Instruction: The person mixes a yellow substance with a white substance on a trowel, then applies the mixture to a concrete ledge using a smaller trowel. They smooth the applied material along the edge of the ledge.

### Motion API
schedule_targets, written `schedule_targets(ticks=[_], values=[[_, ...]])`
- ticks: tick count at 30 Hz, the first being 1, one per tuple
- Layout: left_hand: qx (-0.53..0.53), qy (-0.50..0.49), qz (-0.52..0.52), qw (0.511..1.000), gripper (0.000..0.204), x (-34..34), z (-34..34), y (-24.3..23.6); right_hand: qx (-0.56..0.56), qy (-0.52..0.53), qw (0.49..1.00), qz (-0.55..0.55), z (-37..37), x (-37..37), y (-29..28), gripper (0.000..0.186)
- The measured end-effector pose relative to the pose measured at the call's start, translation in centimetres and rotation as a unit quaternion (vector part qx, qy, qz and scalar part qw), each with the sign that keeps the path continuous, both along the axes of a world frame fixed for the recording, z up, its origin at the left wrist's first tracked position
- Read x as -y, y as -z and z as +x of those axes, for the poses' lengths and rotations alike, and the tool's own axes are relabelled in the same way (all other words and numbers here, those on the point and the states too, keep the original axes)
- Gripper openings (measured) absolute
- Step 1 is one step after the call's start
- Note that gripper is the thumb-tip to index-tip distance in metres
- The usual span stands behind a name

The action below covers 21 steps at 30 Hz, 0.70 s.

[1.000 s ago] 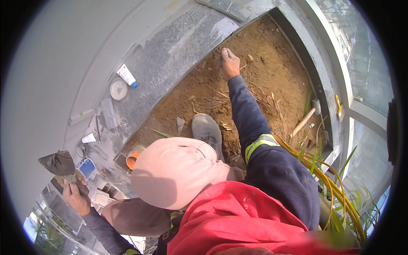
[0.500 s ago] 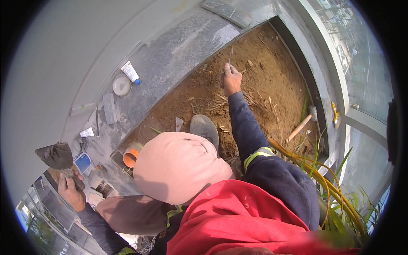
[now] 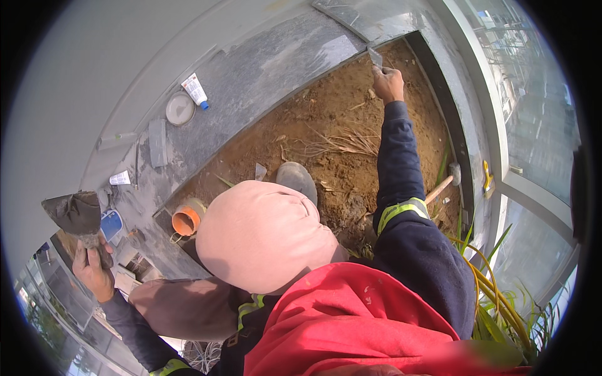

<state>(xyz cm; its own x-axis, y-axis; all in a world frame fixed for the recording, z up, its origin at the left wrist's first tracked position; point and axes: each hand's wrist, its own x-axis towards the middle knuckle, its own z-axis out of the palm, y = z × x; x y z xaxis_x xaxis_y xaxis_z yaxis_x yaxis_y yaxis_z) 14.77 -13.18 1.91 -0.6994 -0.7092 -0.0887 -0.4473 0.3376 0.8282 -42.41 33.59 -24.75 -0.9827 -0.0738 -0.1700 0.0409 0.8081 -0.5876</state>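
My left hand (image 3: 94, 269) grips the handle of a wide, dirty scraper (image 3: 70, 212) with a dark grey mass on its blade, held up beside the pale wall at the left. My right hand (image 3: 387, 84) is stretched toward the far end of the dirt bed (image 3: 338, 113), its fingers closed on a small metal blade tool (image 3: 376, 57) whose tip is near the bed's grey stone edging (image 3: 276, 100). My gray shoe (image 3: 296, 178) rests on the soil below my pink-covered knee.
A white tube (image 3: 194, 89), round lid (image 3: 180, 108), blue-and-white item (image 3: 111, 222) and orange container (image 3: 185, 220) lie along the left. At the right are a wooden-handled mallet (image 3: 439, 188), a yellow scraper (image 3: 488, 178), plants (image 3: 508, 313) and glazed panels (image 3: 533, 113).
My right hand has moved right and up toward the far corner, and the blade in it now shows clearly. My left hand, with its scraper, has shifted leftward and upward.
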Motion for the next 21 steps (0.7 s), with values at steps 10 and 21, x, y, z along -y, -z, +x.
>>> schedule_targets(ticks=[10,21], values=[[0.005,0.001,-0.018,1.000,0.047,0.3,-0.1,0.3,0.042,-0.052,0.997,-0.030,5.2,4.0,-0.6,0.039],[0.010,0.006,-0.013,1.000,0.047,0.2,-0.2,0.4,-0.007,-0.032,0.969,-0.244,8.9,4.4,1.2,0.033]])
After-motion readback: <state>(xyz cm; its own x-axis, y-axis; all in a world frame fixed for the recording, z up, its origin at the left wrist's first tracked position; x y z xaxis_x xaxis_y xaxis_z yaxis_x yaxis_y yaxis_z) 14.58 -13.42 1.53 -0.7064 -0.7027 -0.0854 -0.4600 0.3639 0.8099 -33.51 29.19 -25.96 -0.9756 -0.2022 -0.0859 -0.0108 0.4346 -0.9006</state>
